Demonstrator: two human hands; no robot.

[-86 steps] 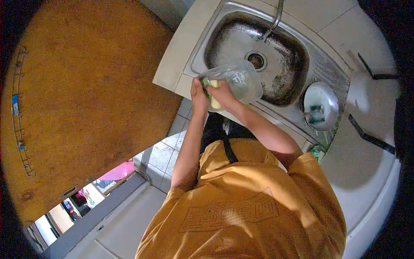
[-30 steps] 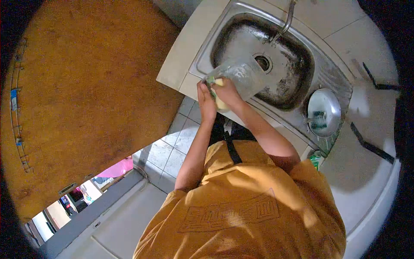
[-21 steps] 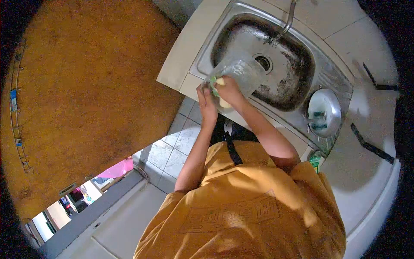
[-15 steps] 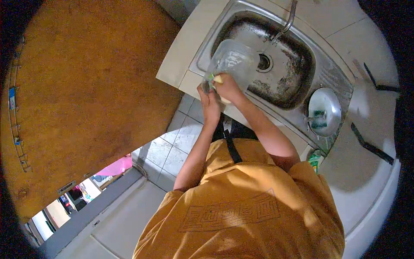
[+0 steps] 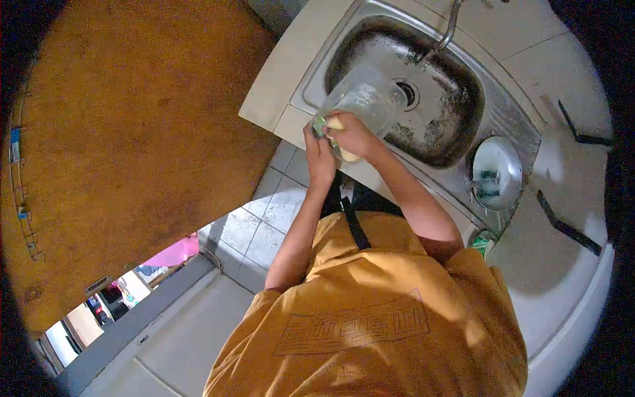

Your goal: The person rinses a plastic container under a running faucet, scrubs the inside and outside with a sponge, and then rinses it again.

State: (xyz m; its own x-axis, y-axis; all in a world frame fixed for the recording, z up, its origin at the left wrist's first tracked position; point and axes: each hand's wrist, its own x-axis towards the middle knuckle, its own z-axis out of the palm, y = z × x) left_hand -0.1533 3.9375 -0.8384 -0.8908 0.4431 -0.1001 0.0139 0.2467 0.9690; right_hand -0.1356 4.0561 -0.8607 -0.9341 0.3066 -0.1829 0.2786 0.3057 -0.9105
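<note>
A clear plastic container (image 5: 367, 99) is tilted over the near left edge of the steel sink (image 5: 433, 126). My left hand (image 5: 319, 153) grips its near left side, with the fingers round the rim. My right hand (image 5: 352, 135) is closed on a pale yellow and green sponge (image 5: 337, 124), pressed against the container near my left hand. Part of the sponge is hidden by my fingers. Above the sink, a thin stream comes from the curved metal faucet (image 5: 452, 30).
A metal bowl (image 5: 506, 173) with a dark green scrubber (image 5: 488, 184) stands on the ribbed drainboard (image 5: 508, 119). A green and white package (image 5: 481, 242) lies by the counter's near edge. A brown wooden panel (image 5: 145, 132) fills the left side.
The container has moved slightly right and shifted its tilt over the sink. My right hand with the sponge has moved a little along the container's side. My left hand keeps its grip.
</note>
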